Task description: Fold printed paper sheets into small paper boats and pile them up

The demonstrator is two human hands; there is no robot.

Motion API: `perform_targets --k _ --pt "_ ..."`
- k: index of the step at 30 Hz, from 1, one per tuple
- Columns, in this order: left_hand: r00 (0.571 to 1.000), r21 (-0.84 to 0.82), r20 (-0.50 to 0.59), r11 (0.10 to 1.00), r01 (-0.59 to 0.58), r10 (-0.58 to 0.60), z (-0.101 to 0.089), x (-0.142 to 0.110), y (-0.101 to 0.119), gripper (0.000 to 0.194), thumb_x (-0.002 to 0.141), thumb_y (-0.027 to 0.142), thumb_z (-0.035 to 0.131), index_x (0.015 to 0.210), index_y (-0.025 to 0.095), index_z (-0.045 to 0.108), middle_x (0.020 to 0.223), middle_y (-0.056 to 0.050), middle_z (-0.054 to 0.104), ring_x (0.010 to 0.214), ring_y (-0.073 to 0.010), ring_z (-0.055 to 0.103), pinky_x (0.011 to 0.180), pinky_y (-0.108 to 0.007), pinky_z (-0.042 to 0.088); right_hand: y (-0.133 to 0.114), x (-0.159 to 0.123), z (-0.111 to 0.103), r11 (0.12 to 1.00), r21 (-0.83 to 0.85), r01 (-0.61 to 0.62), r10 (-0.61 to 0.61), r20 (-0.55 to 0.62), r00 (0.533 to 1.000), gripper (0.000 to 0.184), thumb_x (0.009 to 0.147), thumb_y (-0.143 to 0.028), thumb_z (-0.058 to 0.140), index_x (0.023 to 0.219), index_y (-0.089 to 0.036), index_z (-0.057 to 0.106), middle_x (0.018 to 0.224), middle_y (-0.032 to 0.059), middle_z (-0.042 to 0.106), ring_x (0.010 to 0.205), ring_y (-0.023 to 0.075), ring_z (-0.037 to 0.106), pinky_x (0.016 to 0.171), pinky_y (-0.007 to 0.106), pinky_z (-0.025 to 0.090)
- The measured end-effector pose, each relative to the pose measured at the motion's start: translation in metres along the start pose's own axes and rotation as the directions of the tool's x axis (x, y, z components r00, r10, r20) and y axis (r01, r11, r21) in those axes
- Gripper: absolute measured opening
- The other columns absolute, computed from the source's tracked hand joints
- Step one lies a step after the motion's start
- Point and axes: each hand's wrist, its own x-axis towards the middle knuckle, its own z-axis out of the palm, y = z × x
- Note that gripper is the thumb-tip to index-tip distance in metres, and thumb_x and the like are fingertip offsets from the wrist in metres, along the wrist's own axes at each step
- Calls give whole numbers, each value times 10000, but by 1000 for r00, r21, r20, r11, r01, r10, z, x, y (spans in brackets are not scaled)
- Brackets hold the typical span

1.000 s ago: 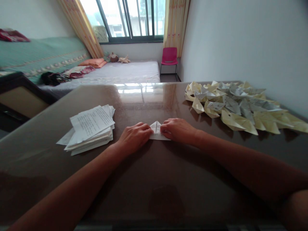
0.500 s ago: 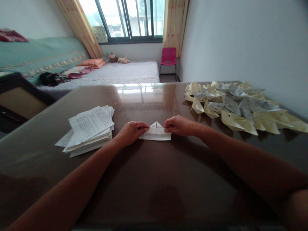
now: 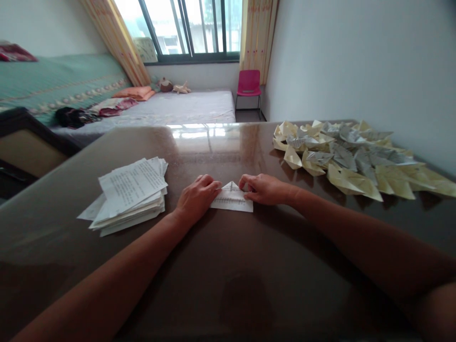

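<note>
Between my hands lies a small sheet of printed paper, folded to a triangular peak at the far side with a flat band along the near edge. My left hand is closed at its left side, fingertips pressed on the paper. On the right, my right hand pinches the paper's edge between thumb and curled fingers. Both hands rest low over the brown table. A stack of loose printed sheets lies to the left of my left hand.
Many folded paper boats, cream and grey, crowd the table's far right beside the wall. Beyond the far edge stand a bed and a pink chair. A dark-framed chair is at the left.
My left hand has turned, its knuckles now higher over the paper's left side. The right fingers have shifted slightly at the other side, and the near band of paper lies flatter.
</note>
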Motion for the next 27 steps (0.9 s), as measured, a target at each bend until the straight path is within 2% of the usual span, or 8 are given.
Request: perform_targets --k 3,5,7,13,17,20,23,27 --pt "986 20 -75 989 -145 146 -11 -4 8 267 942 263 434 1118 209 628 999 -83 610 937 -193 522 790 -312 485 1 0 2 1000 7 6 -6 -12 1000 299 837 -294 546 1129 -225 541 841 9 661 699 125 578 605 214 337" --pt "961 -15 -16 961 -275 275 -16 -8 15 276 945 230 415 1129 192 618 990 -83 612 921 -185 519 811 -318 493 2 1 3 1000 9 10 -9 -19 1000 304 833 -290 549 1130 -229 542 834 4 662 700 125 580 606 213 337" --pt "947 -54 34 947 -318 320 -17 -12 20 291 949 234 405 1163 186 597 1005 -84 608 934 -184 523 829 -323 504 3 2 3 1000 13 10 -10 -23 1000 299 835 -291 548 1127 -229 544 840 3 665 704 123 584 610 211 340" --pt "945 -14 125 953 -304 303 -12 -16 24 343 951 287 410 1262 197 526 1137 -94 575 1020 -216 517 897 -376 502 -1 -2 2 997 -73 9 -11 -34 999 355 870 -323 532 1216 -245 511 921 23 678 790 149 608 634 226 355" --pt "939 42 175 950 -308 297 -17 -16 27 368 952 289 406 1300 208 493 1153 -95 565 1022 -227 517 886 -376 505 -17 -15 1 941 -319 117 -166 -133 977 368 916 -284 489 1284 -286 490 1097 73 619 969 207 573 680 267 381" --pt "939 57 183 950 -306 292 -19 -15 30 366 952 270 404 1304 220 491 1132 -89 574 1009 -220 521 875 -364 508 -30 -24 1 879 -435 194 -246 -65 967 286 939 -229 442 1193 -222 572 1148 107 578 1011 227 537 701 299 406" --pt "941 84 187 950 -302 283 -20 -15 30 343 951 274 408 1270 221 521 1125 -83 587 1011 -214 532 860 -350 506 -37 -30 1 856 -470 215 -232 22 973 285 941 -195 417 1160 -146 592 1125 132 588 982 232 541 664 310 418" --pt "947 168 199 943 -288 254 -21 -15 26 322 962 310 387 1213 216 565 1100 -73 621 994 -209 560 768 -323 503 -38 -37 0 833 -513 207 -203 65 977 253 911 -163 436 1034 -136 656 1066 145 611 923 230 561 630 306 418"
